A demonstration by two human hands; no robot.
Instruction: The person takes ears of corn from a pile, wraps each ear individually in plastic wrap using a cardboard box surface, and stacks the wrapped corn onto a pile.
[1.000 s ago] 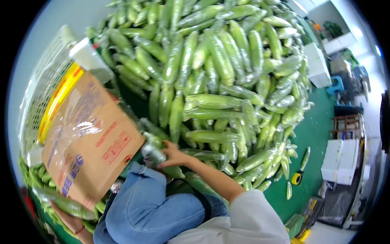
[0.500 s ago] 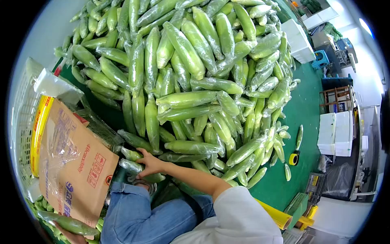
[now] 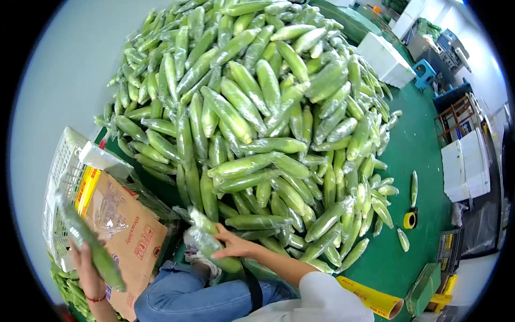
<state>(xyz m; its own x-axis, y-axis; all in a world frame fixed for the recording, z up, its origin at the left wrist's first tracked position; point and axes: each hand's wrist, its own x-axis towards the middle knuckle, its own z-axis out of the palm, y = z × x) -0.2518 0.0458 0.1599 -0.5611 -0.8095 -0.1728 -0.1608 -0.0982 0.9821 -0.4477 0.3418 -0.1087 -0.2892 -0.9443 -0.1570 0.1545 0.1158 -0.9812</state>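
Observation:
My left hand (image 3: pixel 87 272) is closed round a green, corn-like vegetable in clear film (image 3: pixel 92 244), held tilted in front of a cardboard box (image 3: pixel 134 236). My right hand (image 3: pixel 234 242) lies by my knee, its fingers wrapped on a wrapped vegetable (image 3: pixel 205 244); another wrapped one touches it just above. Beyond my hands rises a large heap of wrapped green vegetables (image 3: pixel 257 123). A yellow roll box (image 3: pixel 87 189) stands along the box's left edge, beside a white plastic basket (image 3: pixel 59 182).
Unwrapped greens (image 3: pixel 67 284) lie at lower left. On the green floor (image 3: pixel 413 129) are a yellow tape roll (image 3: pixel 410 220) and a few loose vegetables. A yellow tube (image 3: pixel 370 296) lies at lower right. White foam boxes (image 3: pixel 465 166) and a blue stool (image 3: pixel 424 73) stand to the right.
My left hand has risen from the lower left with its wrapped vegetable, now in front of the box. My right hand still holds its vegetable near my knee. The camera view has shifted.

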